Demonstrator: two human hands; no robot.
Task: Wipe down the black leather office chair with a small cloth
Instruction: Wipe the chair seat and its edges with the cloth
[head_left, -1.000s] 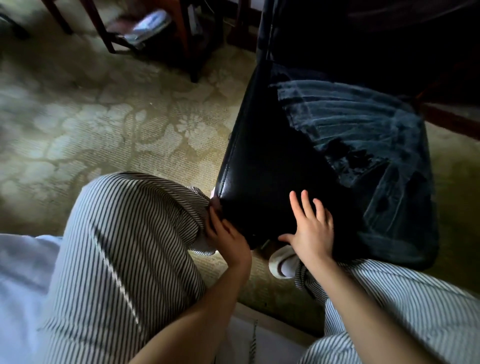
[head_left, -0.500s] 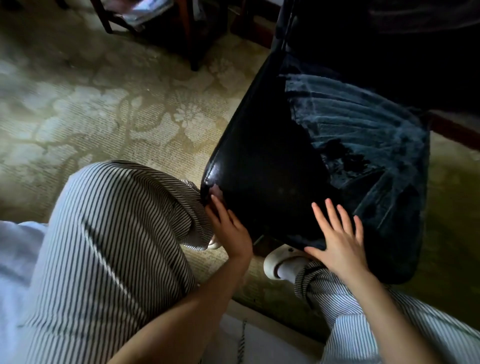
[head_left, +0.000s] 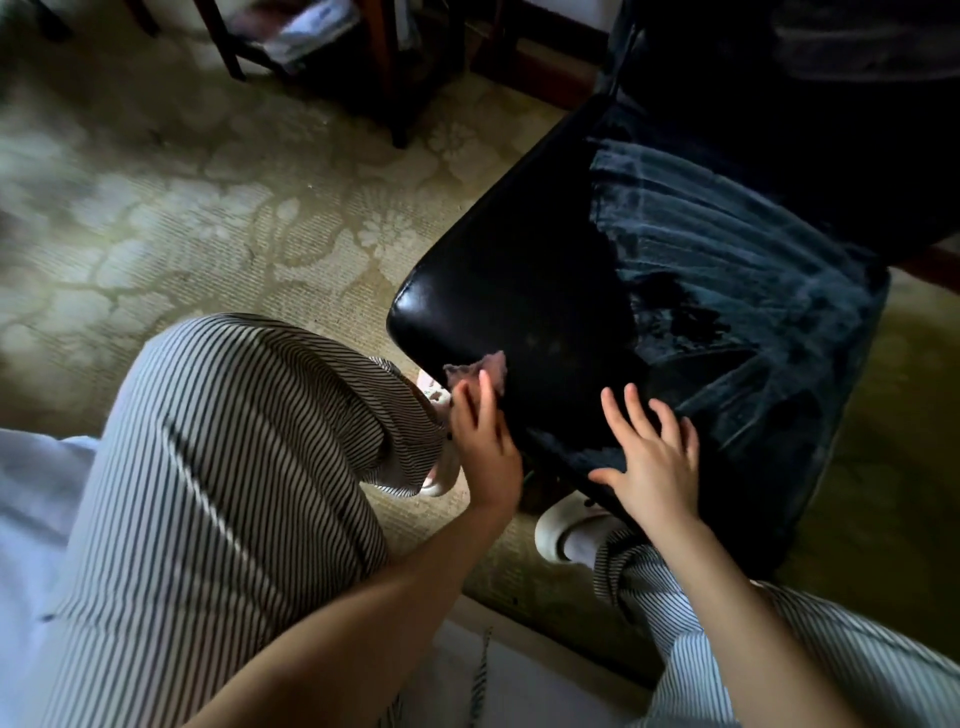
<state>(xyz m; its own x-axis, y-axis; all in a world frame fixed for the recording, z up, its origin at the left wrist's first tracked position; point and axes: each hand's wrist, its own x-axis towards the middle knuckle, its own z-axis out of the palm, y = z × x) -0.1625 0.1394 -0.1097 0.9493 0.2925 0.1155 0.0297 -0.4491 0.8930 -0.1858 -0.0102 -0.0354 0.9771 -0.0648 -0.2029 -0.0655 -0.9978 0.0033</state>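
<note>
Showing pale streaks: chair seat (head_left: 519, 291) (floral carpet (head_left: 208, 234) beneath)

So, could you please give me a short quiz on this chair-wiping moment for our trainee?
1. True or false: the right hand holds the pink cloth.
2. Where is the cloth? A: on the carpet; B: under the left hand at the seat's near corner; C: on the backrest.
3. Fill in: the dusty streaks lie on the seat's side nearer the ___ hand.
Key: 1 false, it rests flat on the seat; 2 B; 3 right.
</note>
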